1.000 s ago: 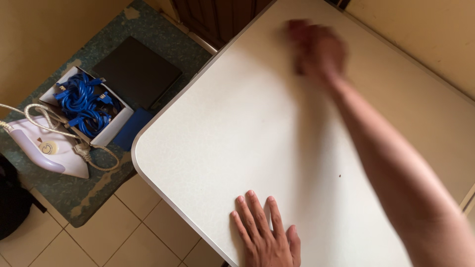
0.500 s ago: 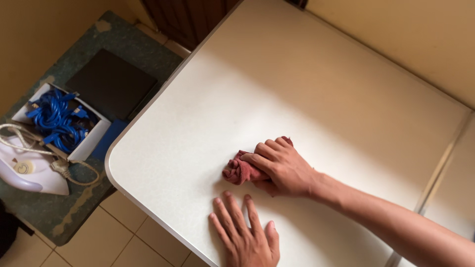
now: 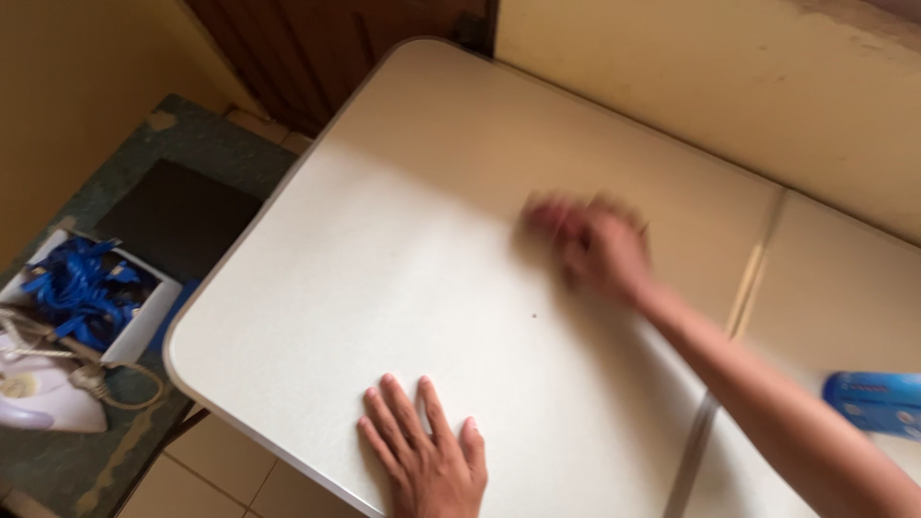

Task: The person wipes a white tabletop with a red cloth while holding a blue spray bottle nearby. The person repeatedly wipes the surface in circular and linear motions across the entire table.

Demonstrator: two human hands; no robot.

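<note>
I see my left hand (image 3: 427, 460) lying flat and empty, fingers spread, on the near edge of the off-white rounded-corner tabletop (image 3: 384, 269). My right hand (image 3: 600, 251) is out over the middle of the table, blurred; it seems bunched around a reddish cloth (image 3: 549, 216) at the fingertips, though I cannot tell the grip for sure. A blue plastic container (image 3: 878, 403) sits at the right edge. Left of the table, a white box of blue cables (image 3: 82, 293) lies beside a white clothes iron (image 3: 38, 403) on a green mottled stand (image 3: 144, 192).
</note>
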